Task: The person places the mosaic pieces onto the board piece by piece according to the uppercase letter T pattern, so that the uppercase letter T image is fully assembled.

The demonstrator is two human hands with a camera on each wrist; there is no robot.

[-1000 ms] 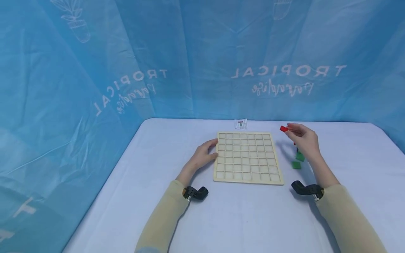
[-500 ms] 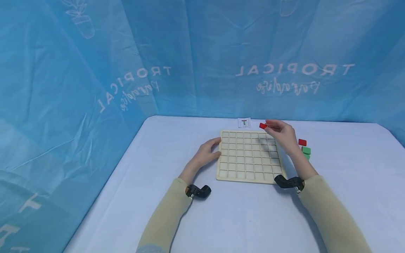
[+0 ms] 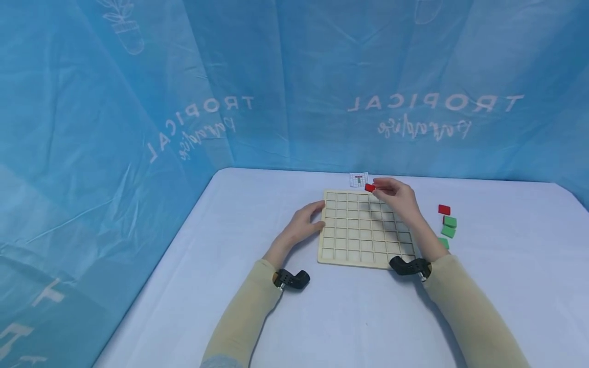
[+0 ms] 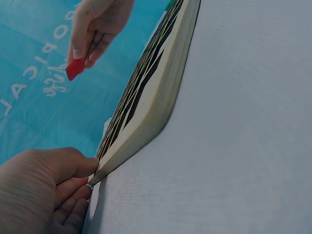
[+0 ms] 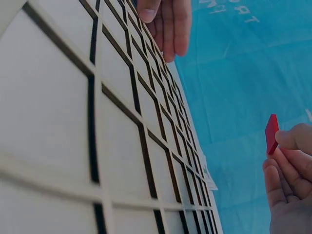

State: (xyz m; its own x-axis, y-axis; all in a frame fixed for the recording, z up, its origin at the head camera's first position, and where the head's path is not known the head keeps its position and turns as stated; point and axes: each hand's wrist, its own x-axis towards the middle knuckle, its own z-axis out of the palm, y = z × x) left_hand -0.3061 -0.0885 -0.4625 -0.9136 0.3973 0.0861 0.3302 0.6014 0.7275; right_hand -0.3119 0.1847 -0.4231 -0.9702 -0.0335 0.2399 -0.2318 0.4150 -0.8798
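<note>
My right hand (image 3: pixel 399 199) pinches a small red square tile (image 3: pixel 370 187) between thumb and fingertips. It holds the tile over the far edge of a pale wooden grid board (image 3: pixel 352 229), whose square cells look bare. In the right wrist view the red tile (image 5: pixel 271 134) stands on edge, tilted, apart from the board. My left hand (image 3: pixel 301 224) grips the board's left rim, and the left wrist view has the thumb (image 4: pixel 85 167) on the rim with the other fingers bent beside it.
A small printed card (image 3: pixel 358 179) with a red and green T pattern lies behind the board. Right of the board lie another red tile (image 3: pixel 444 209) and several green tiles (image 3: pixel 448 231). A blue printed curtain (image 3: pixel 313 133) hangs behind the white-covered table (image 3: pixel 349 317).
My right hand has carried the red tile leftward from the loose tiles to over the board's far edge, then slightly lower. My left hand keeps its place at the rim.
</note>
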